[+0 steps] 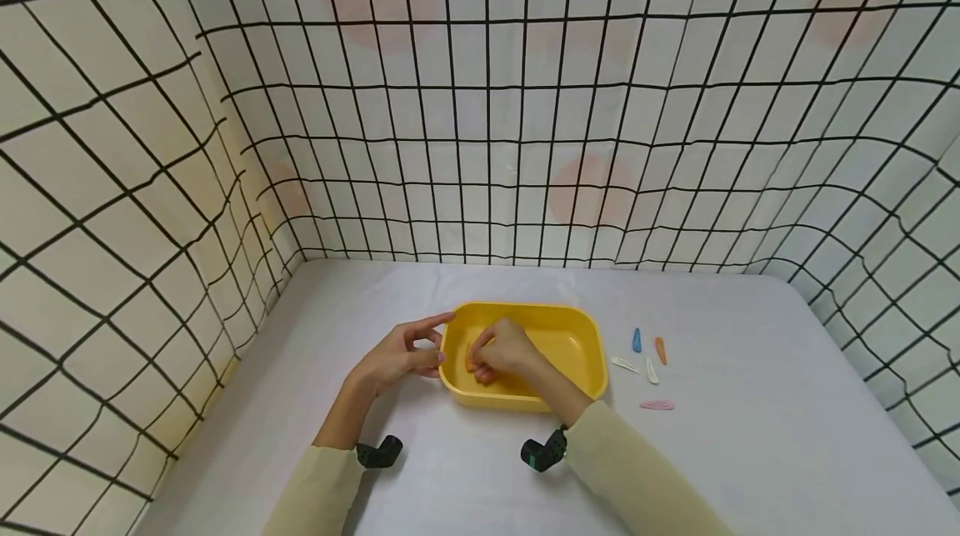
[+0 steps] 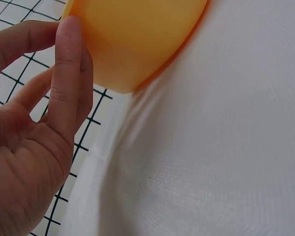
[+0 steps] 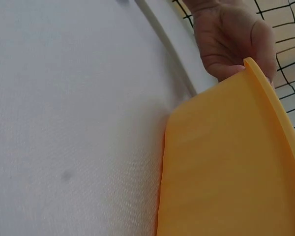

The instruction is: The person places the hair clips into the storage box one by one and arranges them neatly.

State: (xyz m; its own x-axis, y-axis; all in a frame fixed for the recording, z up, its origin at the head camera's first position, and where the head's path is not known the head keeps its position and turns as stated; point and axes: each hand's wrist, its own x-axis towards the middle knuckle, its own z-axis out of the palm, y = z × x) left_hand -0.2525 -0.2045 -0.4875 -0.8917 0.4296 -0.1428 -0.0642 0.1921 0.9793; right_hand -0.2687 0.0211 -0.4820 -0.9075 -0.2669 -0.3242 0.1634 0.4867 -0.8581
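Ylw tray (image 1: 558,344), long axis L-R

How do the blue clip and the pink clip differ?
In the head view, the blue clip points up the picture, the pink clip across it. The blue clip lies farther back, the pink clip nearer the front. Both lie on the white table, right of the yellow tray.

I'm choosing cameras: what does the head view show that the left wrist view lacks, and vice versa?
Head view only: bare right hand inside the rectangular yellow plastic tray; five slim hair clips (blue, orange, pink, two white).

Left wrist view only: palm of the bare left hand, close up.

Both: that hand touching the tray, white-covered table, black wire grid.
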